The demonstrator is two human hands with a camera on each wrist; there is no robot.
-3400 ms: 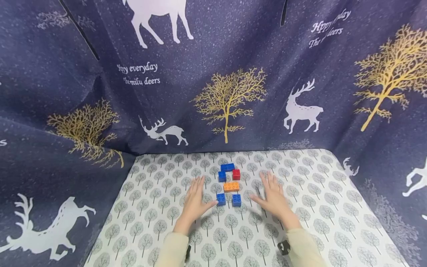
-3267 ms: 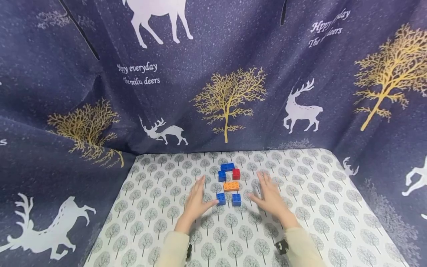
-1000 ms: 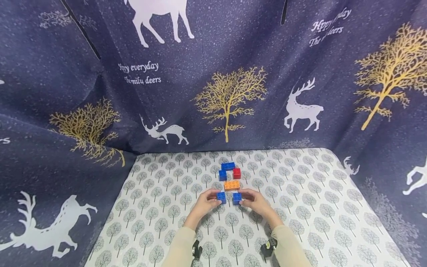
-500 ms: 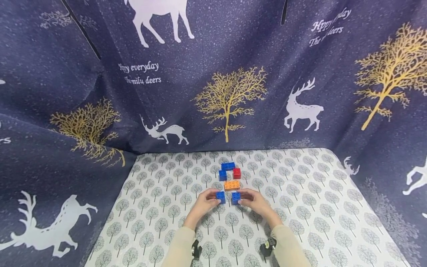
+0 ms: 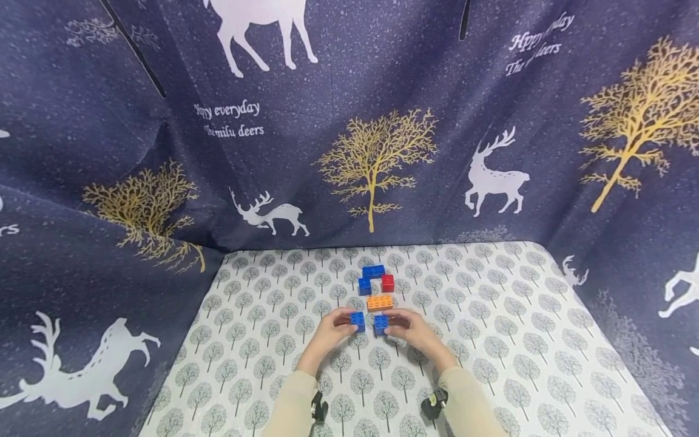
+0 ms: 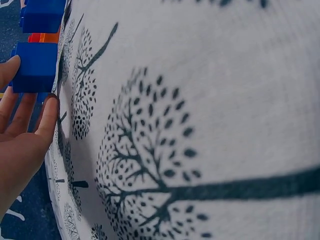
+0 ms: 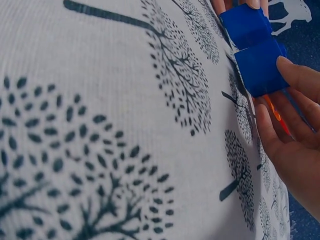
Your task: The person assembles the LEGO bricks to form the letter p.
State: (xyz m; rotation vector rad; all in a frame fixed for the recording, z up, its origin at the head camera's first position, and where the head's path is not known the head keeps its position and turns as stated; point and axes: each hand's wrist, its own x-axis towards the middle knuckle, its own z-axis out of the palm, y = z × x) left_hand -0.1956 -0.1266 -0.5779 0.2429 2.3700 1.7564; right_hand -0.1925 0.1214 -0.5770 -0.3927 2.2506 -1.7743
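My left hand [image 5: 330,332] pinches a square blue building block [image 5: 357,321] by its left side, thumb in front and fingers behind. Mirroring it, my right hand [image 5: 413,332] grips a second square blue block [image 5: 380,325] from the right. A small gap separates the two blocks, and their studs face up. In the left wrist view the thumb presses the near face of the held block [image 6: 35,67]. The right wrist view shows the right thumb on its own block [image 7: 261,67], with the fingers partly hidden behind it.
Just behind the held blocks lies an orange block [image 5: 379,303]. Farther back are a small blue block [image 5: 364,286], a red block [image 5: 388,283] and a longer blue block [image 5: 374,271]. A tree-print cloth [image 5: 235,388] covers the table, and a dark deer-print curtain [image 5: 338,200] hangs behind.
Earlier both hands were spread beside the blocks; they then closed on the two front blue ones. Since half a second ago both held blocks have shifted left, the right one slightly more.
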